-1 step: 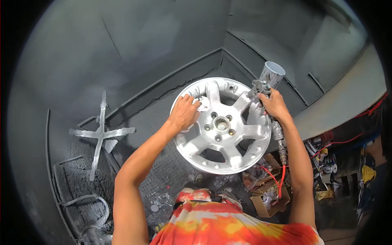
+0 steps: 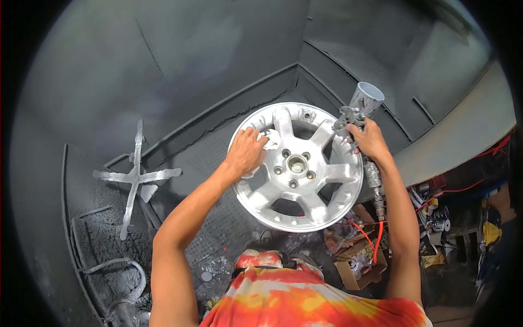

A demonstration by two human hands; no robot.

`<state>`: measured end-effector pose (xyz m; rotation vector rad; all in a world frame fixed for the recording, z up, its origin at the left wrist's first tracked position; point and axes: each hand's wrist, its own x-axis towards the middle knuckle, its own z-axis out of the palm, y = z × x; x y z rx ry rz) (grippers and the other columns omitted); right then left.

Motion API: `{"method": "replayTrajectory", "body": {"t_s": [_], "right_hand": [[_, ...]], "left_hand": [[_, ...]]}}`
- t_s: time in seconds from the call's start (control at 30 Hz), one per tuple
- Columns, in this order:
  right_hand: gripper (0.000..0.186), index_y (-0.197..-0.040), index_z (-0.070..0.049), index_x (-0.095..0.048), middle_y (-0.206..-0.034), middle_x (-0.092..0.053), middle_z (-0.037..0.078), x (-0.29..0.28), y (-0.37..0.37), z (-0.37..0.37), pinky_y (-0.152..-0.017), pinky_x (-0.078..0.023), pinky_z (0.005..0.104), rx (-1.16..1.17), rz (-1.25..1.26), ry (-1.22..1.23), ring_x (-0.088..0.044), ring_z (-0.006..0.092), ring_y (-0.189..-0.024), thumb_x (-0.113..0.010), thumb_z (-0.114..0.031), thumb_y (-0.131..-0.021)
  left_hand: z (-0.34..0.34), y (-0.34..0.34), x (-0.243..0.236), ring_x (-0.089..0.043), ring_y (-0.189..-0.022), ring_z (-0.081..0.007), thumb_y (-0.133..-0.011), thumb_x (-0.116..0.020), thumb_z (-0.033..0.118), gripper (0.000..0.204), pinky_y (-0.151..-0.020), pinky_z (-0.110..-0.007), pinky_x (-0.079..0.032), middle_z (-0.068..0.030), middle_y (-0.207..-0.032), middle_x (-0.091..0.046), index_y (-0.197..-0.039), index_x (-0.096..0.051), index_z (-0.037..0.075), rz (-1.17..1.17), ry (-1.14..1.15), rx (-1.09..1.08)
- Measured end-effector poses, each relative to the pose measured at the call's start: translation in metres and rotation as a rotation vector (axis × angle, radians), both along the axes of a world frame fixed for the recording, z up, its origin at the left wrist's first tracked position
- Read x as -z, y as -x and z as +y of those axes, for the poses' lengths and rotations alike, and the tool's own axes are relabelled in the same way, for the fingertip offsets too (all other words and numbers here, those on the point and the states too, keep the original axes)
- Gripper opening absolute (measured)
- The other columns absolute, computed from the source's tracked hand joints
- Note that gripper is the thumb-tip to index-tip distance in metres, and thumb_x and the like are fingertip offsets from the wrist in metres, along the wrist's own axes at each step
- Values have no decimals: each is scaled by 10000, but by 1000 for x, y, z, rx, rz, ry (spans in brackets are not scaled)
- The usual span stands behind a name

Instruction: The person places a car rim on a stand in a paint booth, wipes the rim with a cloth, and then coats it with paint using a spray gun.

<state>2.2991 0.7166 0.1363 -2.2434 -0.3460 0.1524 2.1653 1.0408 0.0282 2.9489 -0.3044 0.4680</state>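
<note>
Starting at the lower edge of the frame, a red, orange and white tie-dye shirt [image 2: 305, 297] fills the bottom centre, and both bare forearms rise from it. Low and to the right sits an open cardboard box [image 2: 357, 267] of clutter, with a red air hose [image 2: 376, 240] running up past it.

At mid-frame the silver alloy wheel [image 2: 297, 166] stands tilted on the dark grated floor. The left hand [image 2: 246, 151] has its fingers curled over a white cloth [image 2: 271, 139], pressing it on the wheel's upper left, between two spokes. The right hand [image 2: 370, 139] is wrapped around the grip of a spray gun [image 2: 359, 109], cup uppermost, just beside the wheel's upper right rim.

By my reading, wiping is in progress; spraying has not begun.

Farther off, in the left of the frame, a paint-crusted cross-shaped stand [image 2: 133, 177] lies on the booth floor before the grey booth walls [image 2: 190, 49].
</note>
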Motion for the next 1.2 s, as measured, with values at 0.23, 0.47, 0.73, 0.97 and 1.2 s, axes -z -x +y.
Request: {"method": "replayTrajectory", "body": {"t_s": [0.23, 0.47, 0.73, 0.97, 1.2], "right_hand": [[313, -1160, 53, -654, -764, -707, 101, -16, 29, -53, -443, -486, 298, -33, 66, 60, -629, 140, -500, -675, -197, -973], [272, -1152, 27, -621, -802, -695, 77, -48, 111, -101, -419, -447, 257, -25, 213, 67, -560, 96, -516, -666, -198, -1005], [353, -1315, 6, -621, -820, -698, 28, -44, 186, -108, -488, -447, 269, -50, 360, -15, -542, 66, -535, -656, -97, -980], [237, -1169, 13, -651, -838, -696, 64, -43, 213, -63, -619, -507, 294, -243, 410, -70, -630, 122, -727, -686, -89, -958], [238, -1159, 46, -635, -820, -652, 128, -35, 198, 1, -708, -493, 341, -407, 408, -212, -625, 184, -754, -674, -103, -978]], "left_hand": [[-17, 62, -7, -602, -1008, -357, -842, -727, 153, 289, -893, -470, -479, -206, -998, -651, -1091, -691, 11, 87, 117, 13], [-69, 109, 5, -561, -1053, -448, -870, -654, 104, 353, -923, -518, -480, -276, -1141, -570, -1184, -618, -51, 139, 451, -110], [-109, 134, 2, -617, -1018, -432, -821, -684, 12, 330, -865, -489, -530, -213, -1107, -586, -1139, -600, -1, 94, 747, 120], [-94, 150, -36, -653, -954, -399, -839, -700, 40, 332, -787, -476, -556, -173, -1079, -586, -1159, -616, 27, 163, 661, 219], [-6, 113, -42, -644, -1047, -375, -836, -718, 88, 301, -882, -467, -571, -184, -1250, -600, -1134, -688, 59, 4, 123, -122]]}}
